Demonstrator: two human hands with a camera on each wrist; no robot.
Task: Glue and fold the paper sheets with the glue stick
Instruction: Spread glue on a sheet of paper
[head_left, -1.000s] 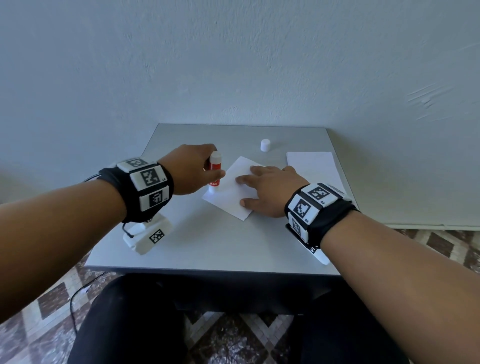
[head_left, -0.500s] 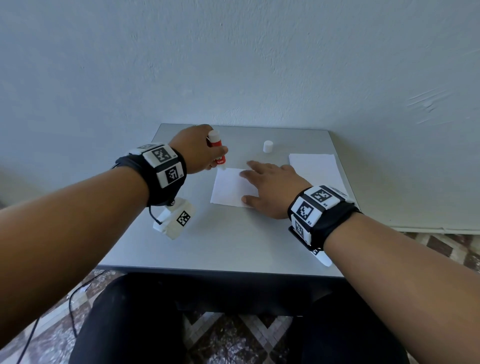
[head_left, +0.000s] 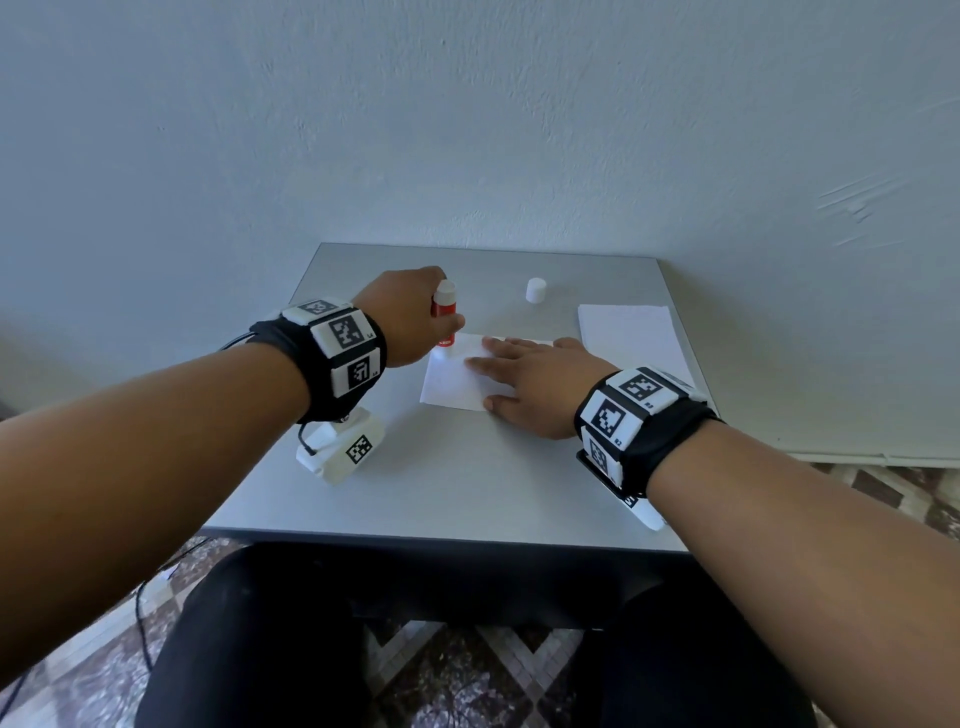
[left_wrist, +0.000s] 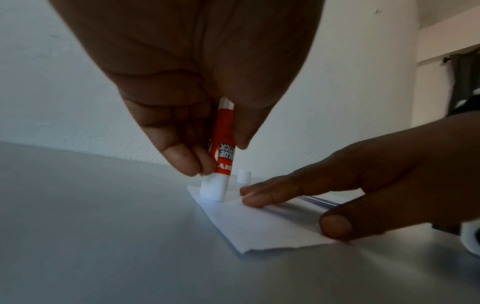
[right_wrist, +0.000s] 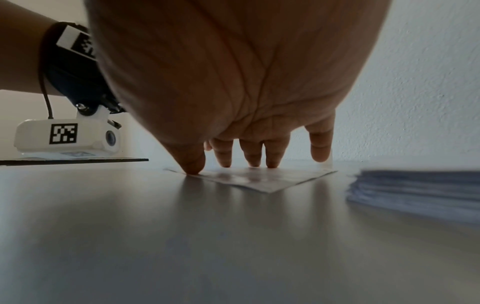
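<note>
Table (head_left: 467, 483): grey top, set against a pale wall (head_left: 467, 130); patterned tile floor (head_left: 467, 670) below
Stack (head_left: 631, 332): white sheets, far right of the table
Cap (head_left: 535, 290): white, upright, near the far edge
Left hand (head_left: 410, 317): fingers curled round the glue stick (head_left: 443, 312), held upright, its white tip on the sheet's far left corner
Right hand (head_left: 540, 384): fingers straight and spread, pressing the sheet (head_left: 449, 382) flat on the table

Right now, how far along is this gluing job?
Early. The cap is off. The left hand sets the glue stick on a far corner of the sheet, which the right hand presses flat. Folding and the stack remain.
</note>
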